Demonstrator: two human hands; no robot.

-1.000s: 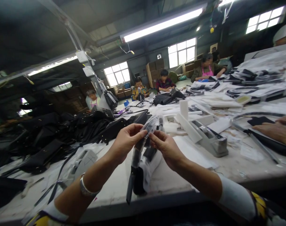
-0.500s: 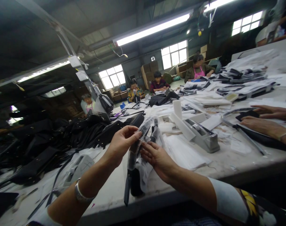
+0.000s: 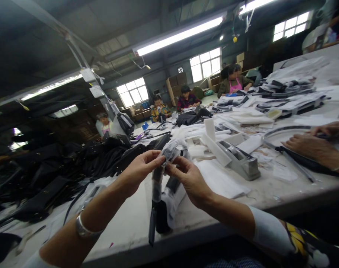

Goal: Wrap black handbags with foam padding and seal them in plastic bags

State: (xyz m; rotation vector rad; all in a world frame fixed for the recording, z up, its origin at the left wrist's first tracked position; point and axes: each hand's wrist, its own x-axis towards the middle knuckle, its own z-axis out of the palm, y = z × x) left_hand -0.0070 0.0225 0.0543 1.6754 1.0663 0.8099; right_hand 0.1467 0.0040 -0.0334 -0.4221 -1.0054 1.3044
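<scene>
In front of me a black bag strap [image 3: 157,184] is wrapped in thin, translucent white sheet. My left hand [image 3: 143,167] pinches the upper part of this wrapped strap between thumb and fingers. From the other side, my right hand [image 3: 190,182] closes its fingertips on the same wrapping, very near the left fingertips. Below hangs the strap's bare black end [image 3: 152,223], beside a rounded black bag part [image 3: 162,217] with white sheet [image 3: 172,210] against it. What lies exactly between the fingertips is partly hidden.
A grey tape dispenser [image 3: 246,167] stands right of my hands, near white foam pieces [image 3: 210,130] and flat white sheets [image 3: 219,178]. Black bags [image 3: 52,190] are heaped at left. A co-worker's hands [image 3: 314,147] handle a black item at right. Other people sit across the table.
My right hand has risen a little along the strap, and the wrapping at the top is more bunched between my hands. The co-worker's hands have shifted right.
</scene>
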